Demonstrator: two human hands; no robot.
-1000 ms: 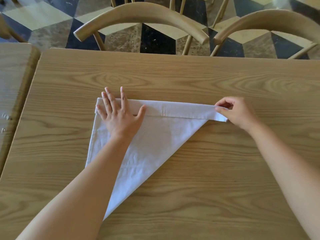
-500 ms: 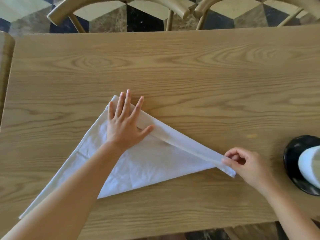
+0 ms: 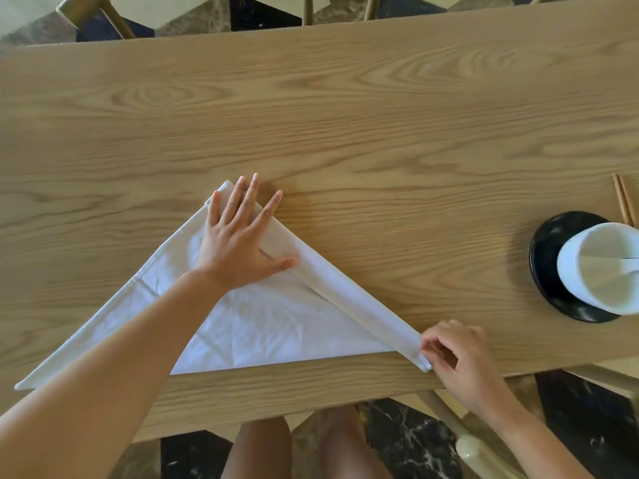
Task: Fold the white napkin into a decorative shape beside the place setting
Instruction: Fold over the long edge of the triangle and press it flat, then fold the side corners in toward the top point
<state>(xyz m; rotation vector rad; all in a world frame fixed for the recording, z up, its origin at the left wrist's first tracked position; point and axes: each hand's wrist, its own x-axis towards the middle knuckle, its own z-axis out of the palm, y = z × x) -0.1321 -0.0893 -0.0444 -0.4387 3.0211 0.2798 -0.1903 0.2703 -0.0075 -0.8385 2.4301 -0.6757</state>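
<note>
The white napkin lies flat on the wooden table as a triangle, with a narrow folded band along its right-hand slanted edge. My left hand presses flat on the napkin's upper corner, fingers spread over the band's top end. My right hand pinches the band's lower end at the napkin's right tip, close to the table's near edge. The napkin's left tip reaches the lower left, partly under my left forearm.
A black plate carrying a white bowl with a white spoon stands at the right edge. Wooden chopsticks lie just beyond it. Chairs stand at the table's far side. My knees show below the near table edge.
The view has tilted down and the napkin appears turned, its banded edge now slanting from upper left to lower right. Both hands keep their places on the napkin. The plate and bowl came into view.
</note>
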